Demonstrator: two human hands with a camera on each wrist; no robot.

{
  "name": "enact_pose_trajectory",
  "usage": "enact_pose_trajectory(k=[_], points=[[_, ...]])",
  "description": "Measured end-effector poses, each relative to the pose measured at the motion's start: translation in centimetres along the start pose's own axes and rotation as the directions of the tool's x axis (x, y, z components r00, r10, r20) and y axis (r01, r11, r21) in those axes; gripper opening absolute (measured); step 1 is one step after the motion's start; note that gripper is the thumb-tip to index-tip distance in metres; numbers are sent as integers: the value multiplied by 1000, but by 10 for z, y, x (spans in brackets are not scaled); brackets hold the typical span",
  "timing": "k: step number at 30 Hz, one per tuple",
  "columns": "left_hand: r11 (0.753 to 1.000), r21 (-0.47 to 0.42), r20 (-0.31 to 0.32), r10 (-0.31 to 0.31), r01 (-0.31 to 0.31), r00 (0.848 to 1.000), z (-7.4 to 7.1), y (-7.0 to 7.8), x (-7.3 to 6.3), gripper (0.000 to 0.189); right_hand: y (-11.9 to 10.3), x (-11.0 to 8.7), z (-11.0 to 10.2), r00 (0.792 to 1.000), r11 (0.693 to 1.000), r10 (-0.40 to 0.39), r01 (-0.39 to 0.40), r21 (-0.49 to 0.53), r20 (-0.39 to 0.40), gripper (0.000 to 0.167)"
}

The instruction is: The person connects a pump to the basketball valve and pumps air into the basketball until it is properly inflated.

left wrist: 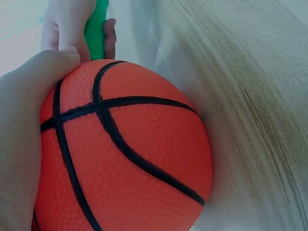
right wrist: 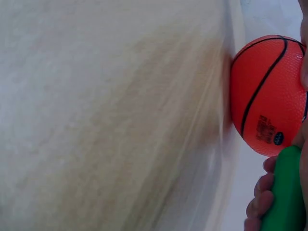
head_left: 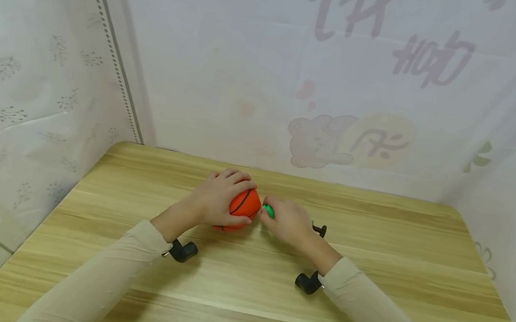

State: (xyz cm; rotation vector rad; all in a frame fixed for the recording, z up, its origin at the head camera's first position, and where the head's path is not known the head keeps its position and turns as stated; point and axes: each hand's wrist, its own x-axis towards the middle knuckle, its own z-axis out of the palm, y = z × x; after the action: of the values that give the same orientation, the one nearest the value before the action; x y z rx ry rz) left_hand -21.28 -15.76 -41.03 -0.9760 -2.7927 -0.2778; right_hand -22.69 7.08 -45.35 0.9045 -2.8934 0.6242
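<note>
An orange toy basketball point(head_left: 243, 209) with black lines rests on the wooden table. My left hand point(head_left: 218, 197) grips it from the left, fingers over the far side and thumb across the near side. In my right hand point(head_left: 290, 221) is a green ball pump point(right wrist: 285, 197), the fingers wrapped round its body. Its front end points left and meets the ball's right side; whether the tip is inside the ball is hidden. Behind the right hand a dark T-shaped pump handle point(head_left: 321, 230) sticks out. Small dark print shows on the ball in the right wrist view.
The wood-grain table point(head_left: 235, 299) stands against a pale printed cloth point(head_left: 233, 65) at the back, with more cloth on both sides. A black camera mount point(head_left: 183, 251) sits at the left wrist, and another black mount point(head_left: 308, 283) at the right wrist.
</note>
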Motion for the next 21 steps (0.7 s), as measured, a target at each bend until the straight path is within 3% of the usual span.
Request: enact_pose_trajectory(k=[10, 21], points=[[1000, -4, 29, -2, 2, 1000, 0, 0, 2, 70, 3, -3, -2, 999, 999, 37, -37, -7, 20, 15], [1000, -24, 48, -5, 6, 999, 0, -1, 0, 70, 7, -5, -2, 999, 998, -11, 13, -65, 33, 17]])
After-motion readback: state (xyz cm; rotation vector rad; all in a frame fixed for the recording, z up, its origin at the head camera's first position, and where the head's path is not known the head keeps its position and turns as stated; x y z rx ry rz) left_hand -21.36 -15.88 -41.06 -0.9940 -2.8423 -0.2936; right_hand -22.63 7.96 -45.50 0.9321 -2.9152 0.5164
